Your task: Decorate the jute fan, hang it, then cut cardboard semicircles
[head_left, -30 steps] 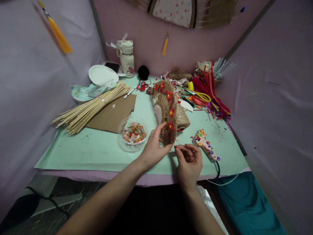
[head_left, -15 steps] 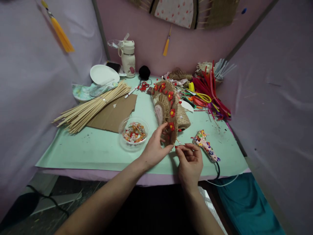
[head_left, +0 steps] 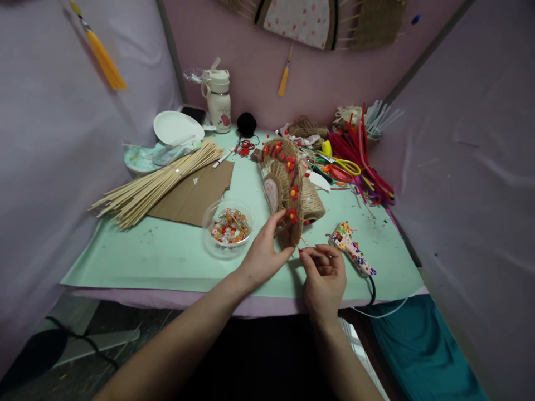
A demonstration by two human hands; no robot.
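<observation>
A curved jute-covered craft piece [head_left: 297, 192] stands at mid-table, trimmed with red flowers with yellow centres and small red and white beads on short stems. My left hand [head_left: 263, 250] grips its near lower end, thumb in front and fingers partly behind it. Beside that end, my right hand [head_left: 326, 275] pinches a small red bead [head_left: 300, 251] between thumb and forefinger; its thin stem points to the edge of the piece. Whether the stem is fixed in the jute I cannot tell. Behind the piece lies a spool of jute twine [head_left: 313, 201].
A patterned glue gun [head_left: 355, 253] with a black cord lies right of my right hand. To the left are a clear bowl [head_left: 206, 223] of beads, cardboard [head_left: 188, 203] and bamboo sticks [head_left: 163, 184]. Scissors [head_left: 349, 166], pipe cleaners [head_left: 368, 161] and a bottle [head_left: 219, 108] stand farther back.
</observation>
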